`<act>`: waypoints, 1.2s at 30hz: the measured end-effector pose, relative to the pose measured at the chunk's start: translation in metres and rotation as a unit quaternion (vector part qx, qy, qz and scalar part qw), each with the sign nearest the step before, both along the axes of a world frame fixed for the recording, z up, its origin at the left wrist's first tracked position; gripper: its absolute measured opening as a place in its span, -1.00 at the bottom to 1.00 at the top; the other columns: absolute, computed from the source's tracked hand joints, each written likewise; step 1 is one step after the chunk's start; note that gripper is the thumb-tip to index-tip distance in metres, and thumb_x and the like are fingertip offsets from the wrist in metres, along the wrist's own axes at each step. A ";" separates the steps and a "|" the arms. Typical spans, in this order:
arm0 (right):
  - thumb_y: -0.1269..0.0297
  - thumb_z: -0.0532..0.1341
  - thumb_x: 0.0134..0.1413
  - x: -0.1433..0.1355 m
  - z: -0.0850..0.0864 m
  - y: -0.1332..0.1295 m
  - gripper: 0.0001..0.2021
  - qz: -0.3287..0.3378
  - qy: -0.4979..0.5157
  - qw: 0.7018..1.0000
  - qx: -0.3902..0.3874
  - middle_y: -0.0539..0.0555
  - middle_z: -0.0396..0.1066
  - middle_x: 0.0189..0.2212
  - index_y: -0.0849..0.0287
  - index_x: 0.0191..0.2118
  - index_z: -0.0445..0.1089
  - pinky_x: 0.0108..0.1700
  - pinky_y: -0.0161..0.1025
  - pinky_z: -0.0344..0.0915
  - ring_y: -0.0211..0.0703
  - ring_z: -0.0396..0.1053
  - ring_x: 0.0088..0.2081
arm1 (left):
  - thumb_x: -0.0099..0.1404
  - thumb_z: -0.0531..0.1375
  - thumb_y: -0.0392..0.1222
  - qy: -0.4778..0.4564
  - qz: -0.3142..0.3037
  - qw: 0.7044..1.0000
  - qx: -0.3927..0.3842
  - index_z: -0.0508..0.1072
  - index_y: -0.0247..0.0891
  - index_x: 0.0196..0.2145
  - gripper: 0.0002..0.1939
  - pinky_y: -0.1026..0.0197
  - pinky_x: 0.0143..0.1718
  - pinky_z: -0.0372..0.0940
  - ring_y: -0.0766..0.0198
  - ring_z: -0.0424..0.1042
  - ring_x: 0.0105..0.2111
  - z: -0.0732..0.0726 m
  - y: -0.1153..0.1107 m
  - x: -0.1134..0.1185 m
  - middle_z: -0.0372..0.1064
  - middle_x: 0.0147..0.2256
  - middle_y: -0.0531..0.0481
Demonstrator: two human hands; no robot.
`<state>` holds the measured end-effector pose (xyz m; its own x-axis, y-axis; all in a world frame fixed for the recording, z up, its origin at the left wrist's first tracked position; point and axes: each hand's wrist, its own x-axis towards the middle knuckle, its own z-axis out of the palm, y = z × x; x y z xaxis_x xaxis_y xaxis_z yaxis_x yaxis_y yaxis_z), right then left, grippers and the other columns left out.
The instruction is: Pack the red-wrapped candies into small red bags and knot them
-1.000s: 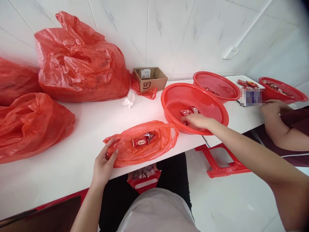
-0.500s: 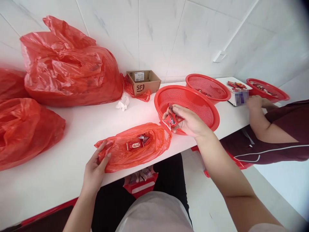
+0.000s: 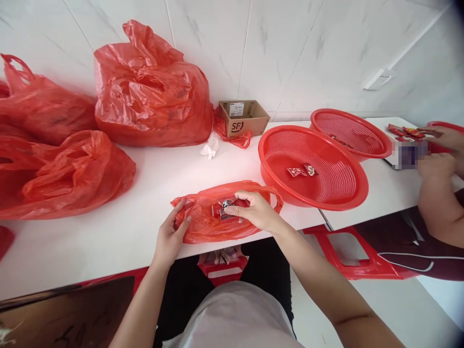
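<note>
A red plastic bag (image 3: 206, 232) lies spread open at the table's front edge. My left hand (image 3: 170, 238) grips its left rim between thumb and fingers. Inside the bag's mouth, my right hand (image 3: 255, 211) pinches a small dark-and-silver wrapped snack packet (image 3: 225, 211); part of a red packet (image 3: 215, 211) shows beside it. Right of the bag stands a red mesh basket (image 3: 270, 166), with two small packets (image 3: 297, 172) at its bottom.
Full red bags (image 3: 152, 106) stand at the left and back. A cardboard box (image 3: 250, 126) and crumpled tissue (image 3: 210, 146) are near the wall. Another basket (image 3: 377, 145) is behind at right. A co-worker's hands (image 3: 440, 154) are by a scale-like device (image 3: 393, 157) bearing packets.
My right hand has moved left from the basket into the bag, carrying packets. My left hand stays on the bag's rim. The view has swung left, and a co-worker's hand now reaches the packets.
</note>
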<state>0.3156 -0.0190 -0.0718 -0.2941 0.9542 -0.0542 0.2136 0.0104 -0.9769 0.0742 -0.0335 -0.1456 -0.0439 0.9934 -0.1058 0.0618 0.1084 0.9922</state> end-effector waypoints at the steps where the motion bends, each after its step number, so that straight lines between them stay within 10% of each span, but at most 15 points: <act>1: 0.03 0.34 0.02 -0.001 -0.001 0.001 -0.71 0.000 -0.004 1.000 0.001 -0.01 0.39 -0.37 0.18 -0.35 0.44 -0.26 -0.24 0.32 -0.19 0.35 -0.32 | 0.26 0.24 0.02 0.000 -0.001 1.000 -0.001 0.25 -0.15 0.27 -0.35 0.02 0.18 0.22 0.06 0.33 0.16 0.000 0.000 0.000 0.32 0.19 -0.15; 5: 0.09 0.26 0.13 -0.006 -0.012 0.006 -0.76 -0.016 -0.111 0.992 0.065 0.02 0.36 -0.33 0.16 -0.39 0.43 -0.14 -0.17 0.32 -0.17 0.35 -0.27 | 0.25 0.25 0.02 0.006 0.000 1.000 -0.003 0.26 -0.17 0.26 -0.34 0.01 0.18 0.22 0.04 0.32 0.17 0.000 0.000 0.000 0.33 0.18 -0.15; 10: 0.18 0.18 0.20 -0.005 -0.024 0.018 -0.62 -0.089 -0.214 0.963 0.134 0.19 0.35 0.01 0.12 0.10 0.39 0.15 0.02 0.22 0.02 0.33 0.06 | 0.24 0.26 0.03 0.022 0.020 1.000 -0.002 0.21 -0.17 0.29 -0.28 -0.05 0.23 0.16 -0.01 0.27 0.21 0.000 -0.001 0.000 0.27 0.22 -0.18; 15: 0.38 0.02 0.17 0.007 -0.021 0.024 -0.52 -0.105 -0.007 0.994 0.021 0.10 0.33 0.11 0.05 0.19 0.32 -0.01 -0.07 0.42 -0.12 0.44 -0.09 | 0.25 0.28 -0.03 0.056 -0.003 0.997 0.048 0.07 -0.08 0.35 -0.21 0.04 0.31 0.02 0.07 0.03 0.33 0.001 -0.002 -0.001 0.06 0.34 -0.08; 26: 0.39 0.18 0.13 0.011 -0.008 -0.002 -0.40 -0.047 0.265 0.961 -0.057 0.05 0.35 0.14 -0.09 0.28 0.12 0.16 0.05 0.35 -0.12 0.38 0.09 | 0.26 0.27 -0.04 0.049 0.009 0.998 0.043 0.07 -0.06 0.35 -0.22 0.01 0.34 -0.03 0.07 0.02 0.34 0.006 -0.003 0.002 0.07 0.33 -0.06; 36: 0.59 -0.03 0.21 -0.009 -0.028 -0.007 -0.50 0.111 -0.149 0.961 0.205 0.00 0.07 0.34 0.00 0.12 0.39 0.37 0.09 -0.03 -0.09 -0.15 0.40 | 0.26 0.26 -0.03 0.067 0.008 0.997 0.048 0.06 -0.05 0.35 -0.22 -0.01 0.35 -0.08 0.07 -0.06 0.36 0.004 -0.003 0.000 -0.01 0.36 -0.05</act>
